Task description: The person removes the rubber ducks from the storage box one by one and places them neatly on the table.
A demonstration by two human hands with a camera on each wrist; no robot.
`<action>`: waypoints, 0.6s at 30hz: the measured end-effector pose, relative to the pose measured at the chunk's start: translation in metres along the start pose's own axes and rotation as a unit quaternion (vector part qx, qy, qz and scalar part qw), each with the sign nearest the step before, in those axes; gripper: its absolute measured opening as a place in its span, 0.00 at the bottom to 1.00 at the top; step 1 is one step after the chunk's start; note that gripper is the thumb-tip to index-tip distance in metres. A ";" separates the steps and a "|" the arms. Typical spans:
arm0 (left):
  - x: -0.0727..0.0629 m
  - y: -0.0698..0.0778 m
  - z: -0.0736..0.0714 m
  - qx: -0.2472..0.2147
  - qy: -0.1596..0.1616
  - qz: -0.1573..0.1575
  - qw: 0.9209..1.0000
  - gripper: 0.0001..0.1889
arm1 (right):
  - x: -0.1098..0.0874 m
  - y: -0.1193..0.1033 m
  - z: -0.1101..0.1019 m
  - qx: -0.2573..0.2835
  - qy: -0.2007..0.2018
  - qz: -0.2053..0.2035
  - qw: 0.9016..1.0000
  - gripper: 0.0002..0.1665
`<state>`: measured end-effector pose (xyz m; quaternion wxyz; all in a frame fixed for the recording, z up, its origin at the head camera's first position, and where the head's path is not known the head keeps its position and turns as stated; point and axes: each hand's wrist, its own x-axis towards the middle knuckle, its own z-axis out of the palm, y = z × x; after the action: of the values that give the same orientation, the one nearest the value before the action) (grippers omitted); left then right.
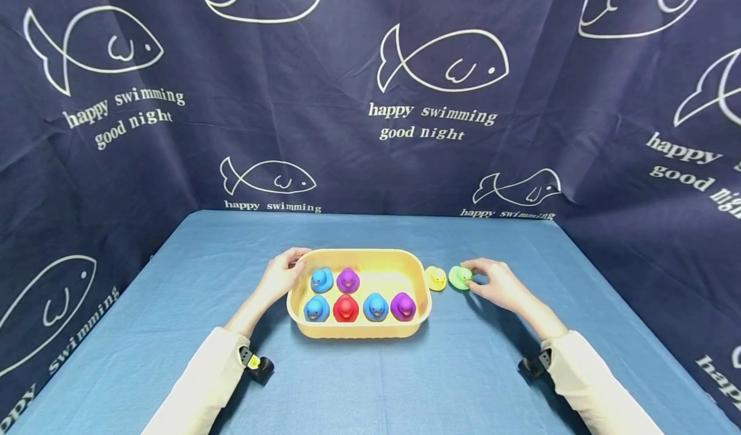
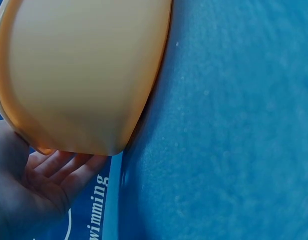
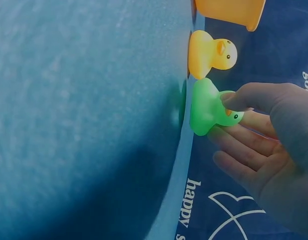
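A pale yellow plastic basin point(image 1: 359, 331) stands on the table with several rubber ducks inside. At its left end my left hand point(image 1: 283, 274) grips the rim, the thumb on top and the fingers around the outer wall point(image 2: 84, 75). To the right of the basin, my right hand point(image 1: 496, 284) pinches a green rubber duck point(image 1: 460, 277) between thumb and fingers; the right wrist view shows the thumb against the duck's head point(image 3: 206, 107). Between that duck and the basin sits a yellow rubber duck point(image 1: 437, 278), untouched by either hand.
Inside the basin are three blue ducks point(image 1: 375, 307), two purple ducks point(image 1: 403, 306) and one red duck point(image 1: 345, 307). A blue cloth point(image 1: 359, 383) covers the table. Dark blue curtains point(image 1: 347, 100) with white fish drawings hang behind and at both sides.
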<state>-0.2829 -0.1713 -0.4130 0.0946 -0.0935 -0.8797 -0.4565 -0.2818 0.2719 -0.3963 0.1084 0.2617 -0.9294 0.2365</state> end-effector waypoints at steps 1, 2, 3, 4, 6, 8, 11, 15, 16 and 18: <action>0.000 0.000 0.000 0.000 0.000 0.000 1.000 0.15 | 0.000 0.000 0.000 0.000 -0.003 0.001 1.000 0.20; 0.000 0.000 0.000 0.000 0.000 0.000 1.000 0.15 | 0.000 0.000 0.000 0.001 -0.005 0.002 1.000 0.20; 0.000 0.000 0.000 0.000 -0.001 -0.001 1.000 0.15 | 0.000 0.001 0.001 0.001 -0.008 0.003 1.000 0.20; 0.000 0.000 0.000 0.000 -0.001 -0.001 1.000 0.15 | 0.000 0.001 0.001 0.002 -0.009 0.005 1.000 0.20; -0.001 0.000 0.000 0.002 -0.002 -0.001 1.000 0.16 | 0.000 0.002 0.002 0.003 -0.013 0.007 1.000 0.20; -0.001 0.001 0.000 0.000 -0.002 -0.001 1.000 0.16 | 0.000 0.003 0.003 0.005 -0.016 0.010 1.000 0.20; -0.001 0.001 0.000 0.001 -0.002 0.001 1.000 0.16 | 0.001 0.004 0.004 0.006 -0.020 0.015 1.000 0.20; -0.001 0.000 0.000 0.001 -0.001 0.002 1.000 0.16 | 0.001 0.004 0.004 0.005 -0.023 0.018 1.000 0.21; -0.001 0.000 0.000 0.001 -0.001 0.002 1.000 0.16 | 0.001 0.004 0.004 0.005 -0.023 0.018 1.000 0.21; 0.000 0.000 0.000 0.002 -0.001 0.001 1.000 0.16 | 0.001 0.004 0.004 0.005 -0.024 0.018 1.000 0.21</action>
<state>-0.2825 -0.1710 -0.4127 0.0947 -0.0944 -0.8805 -0.4547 -0.2855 0.2728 -0.4007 0.0805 0.2515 -0.9351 0.2364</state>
